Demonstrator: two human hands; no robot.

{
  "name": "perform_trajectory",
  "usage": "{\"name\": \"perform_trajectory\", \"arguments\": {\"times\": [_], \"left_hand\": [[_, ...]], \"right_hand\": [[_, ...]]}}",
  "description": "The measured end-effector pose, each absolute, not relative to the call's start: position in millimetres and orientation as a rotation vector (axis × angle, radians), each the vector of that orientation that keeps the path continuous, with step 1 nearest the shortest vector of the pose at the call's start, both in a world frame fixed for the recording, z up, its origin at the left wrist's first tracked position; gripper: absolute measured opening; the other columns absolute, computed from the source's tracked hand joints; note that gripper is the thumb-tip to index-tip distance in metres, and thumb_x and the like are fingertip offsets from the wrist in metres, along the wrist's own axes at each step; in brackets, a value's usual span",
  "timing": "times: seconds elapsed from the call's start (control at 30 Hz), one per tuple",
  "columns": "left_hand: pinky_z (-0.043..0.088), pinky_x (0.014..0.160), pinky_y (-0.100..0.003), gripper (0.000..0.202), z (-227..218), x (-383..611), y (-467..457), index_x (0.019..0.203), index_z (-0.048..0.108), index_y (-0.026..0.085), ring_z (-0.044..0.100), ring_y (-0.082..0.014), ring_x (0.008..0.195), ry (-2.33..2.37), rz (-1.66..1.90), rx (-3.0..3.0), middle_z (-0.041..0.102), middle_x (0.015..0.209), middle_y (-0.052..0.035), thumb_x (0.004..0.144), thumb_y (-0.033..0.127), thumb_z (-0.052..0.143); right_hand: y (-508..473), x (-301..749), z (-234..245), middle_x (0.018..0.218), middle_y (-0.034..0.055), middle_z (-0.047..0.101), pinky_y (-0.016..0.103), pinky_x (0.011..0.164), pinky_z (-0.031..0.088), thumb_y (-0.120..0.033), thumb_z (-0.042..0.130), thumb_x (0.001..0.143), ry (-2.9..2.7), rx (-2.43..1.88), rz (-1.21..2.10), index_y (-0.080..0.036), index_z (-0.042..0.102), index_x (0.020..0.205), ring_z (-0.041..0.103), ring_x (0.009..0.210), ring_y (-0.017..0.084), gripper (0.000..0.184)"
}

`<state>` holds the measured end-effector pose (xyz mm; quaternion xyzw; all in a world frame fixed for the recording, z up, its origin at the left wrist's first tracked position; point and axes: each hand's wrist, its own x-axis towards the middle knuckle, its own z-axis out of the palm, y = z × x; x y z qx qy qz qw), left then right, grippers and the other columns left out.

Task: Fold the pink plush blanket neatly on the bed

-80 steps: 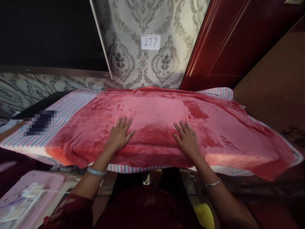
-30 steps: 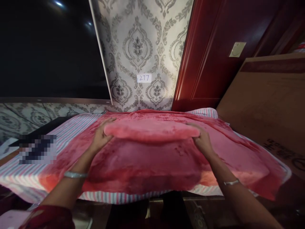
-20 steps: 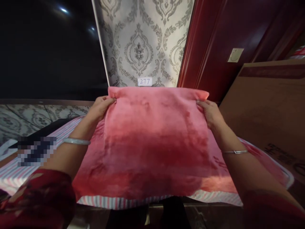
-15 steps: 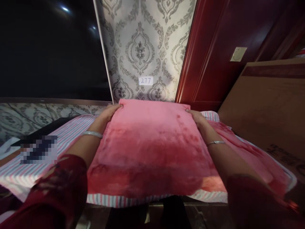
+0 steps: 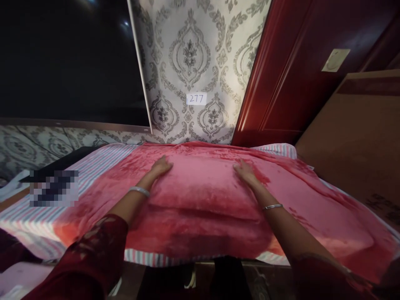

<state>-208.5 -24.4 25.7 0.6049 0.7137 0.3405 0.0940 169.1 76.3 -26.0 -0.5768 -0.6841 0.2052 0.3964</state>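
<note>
A folded pink fleece cloth (image 5: pixel 203 185) lies flat on a larger red fleece blanket (image 5: pixel 315 196) spread over the surface in front of me. My left hand (image 5: pixel 161 166) rests at the cloth's far left corner with its fingers curled over the edge. At the far right corner, my right hand (image 5: pixel 245 171) grips the edge in the same way. Both arms stretch forward along the cloth's sides, each with a silver bangle on the wrist. The fingertips are partly tucked under the fabric.
A striped sheet (image 5: pixel 93 162) shows beneath the blanket on the left and along the front edge. Behind are patterned wallpaper with a "277" label (image 5: pixel 196 98), a dark screen (image 5: pixel 62 62), a red wooden door (image 5: pixel 296 83) and a brown board (image 5: pixel 359 137) at the right.
My hands took the near edge of the pink cloth, lifted it up and carried it away from me. It now lies folded over, with my hands at its far corners.
</note>
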Motion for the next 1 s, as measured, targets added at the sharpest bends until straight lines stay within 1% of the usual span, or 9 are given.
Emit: {"name": "perform_trajectory", "arguments": {"times": [0.07,0.1,0.2,0.27,0.37,0.47,0.7,0.9,1.0], "left_hand": [[0.033,0.119,-0.056,0.07,36.3,-184.1,-3.2,0.149,0.05,0.013,0.044,-0.0394,0.146,2.167,0.833,1.85,0.052,0.153,-0.0235,0.086,0.042,0.061],[0.028,0.121,-0.059,0.071,40.0,-170.7,5.4,0.153,0.046,0.012,0.038,-0.039,0.15,2.187,0.666,1.924,0.044,0.159,-0.0236,0.089,0.041,0.058],[0.01,0.125,-0.064,0.072,36.6,-140.0,17.6,0.16,0.036,0.015,0.018,-0.0376,0.158,2.226,0.322,2.148,0.026,0.169,-0.0205,0.097,0.048,0.047],[0.005,0.124,-0.067,0.07,21.9,-133.9,16.4,0.16,0.037,0.019,0.012,-0.0386,0.159,2.237,0.225,2.202,0.023,0.17,-0.0179,0.1,0.054,0.042],[0.009,0.122,-0.071,0.068,-5.1,-140.4,11.5,0.16,0.037,0.025,0.016,-0.0404,0.158,2.24,0.191,2.181,0.025,0.17,-0.0152,0.101,0.059,0.034],[0.012,0.121,-0.072,0.069,-20.2,-147.8,11.0,0.161,0.037,0.027,0.018,-0.0411,0.157,2.249,0.225,2.191,0.027,0.17,-0.0143,0.101,0.062,0.033],[0.014,0.122,-0.069,0.07,-23.6,-145.4,13.9,0.16,0.037,0.028,0.019,-0.0383,0.157,2.312,0.201,2.183,0.027,0.17,-0.0126,0.101,0.064,0.031],[0.012,0.123,-0.068,0.071,-4.9,-145.0,13.8,0.164,0.028,0.027,0.013,-0.037,0.159,2.268,0.058,2.114,0.018,0.173,-0.0115,0.102,0.062,0.027],[0.013,0.124,-0.066,0.073,18.7,-140.2,5.9,0.163,0.03,0.022,0.017,-0.0379,0.158,2.249,-0.036,2.082,0.023,0.171,-0.0149,0.102,0.062,0.029]], "right_hand": [[77.7,141.1,-8.4,0.155,0.0176,0.049,0.059,0.115,0.037,-0.045,0.049,0.093,-1.838,-1.509,0.441,-0.018,0.052,0.152,0.043,0.145,0.036,0.064],[76.3,126.5,-1.1,0.159,0.0172,0.044,0.06,0.116,0.036,-0.045,0.047,0.096,-1.937,-1.567,0.354,-0.019,0.048,0.154,0.039,0.147,0.036,0.064],[64.3,93.5,4.6,0.167,0.0121,0.032,0.067,0.117,0.029,-0.051,0.041,0.101,-2.111,-1.705,0.116,-0.028,0.043,0.158,0.028,0.153,0.039,0.061],[54.0,85.6,-6.6,0.167,0.0116,0.033,0.07,0.117,0.025,-0.054,0.039,0.103,-2.189,-1.753,0.044,-0.03,0.045,0.157,0.027,0.153,0.041,0.06],[44.2,88.6,-32.6,0.164,0.0132,0.039,0.071,0.116,0.023,-0.054,0.036,0.105,-2.258,-1.769,-0.016,-0.028,0.047,0.156,0.032,0.15,0.042,0.058],[43.8,93.3,-48.7,0.164,0.0128,0.039,0.069,0.117,0.023,-0.054,0.035,0.105,-2.238,-1.773,-0.052,-0.029,0.046,0.156,0.033,0.149,0.042,0.058],[44.1,89.5,-44.8,0.167,0.0087,0.034,0.063,0.119,0.022,-0.057,0.031,0.106,-2.245,-1.846,-0.004,-0.032,0.041,0.159,0.029,0.152,0.039,0.06],[38.7,90.0,-28.3,0.169,0.0076,0.029,0.062,0.121,0.019,-0.055,0.029,0.107,-2.293,-1.884,0.043,-0.032,0.036,0.161,0.025,0.154,0.037,0.059],[31.1,93.7,-10.7,0.17,0.009,0.027,0.061,0.121,0.021,-0.055,0.029,0.107,-2.348,-1.89,0.139,-0.032,0.033,0.162,0.024,0.155,0.037,0.06]]}}
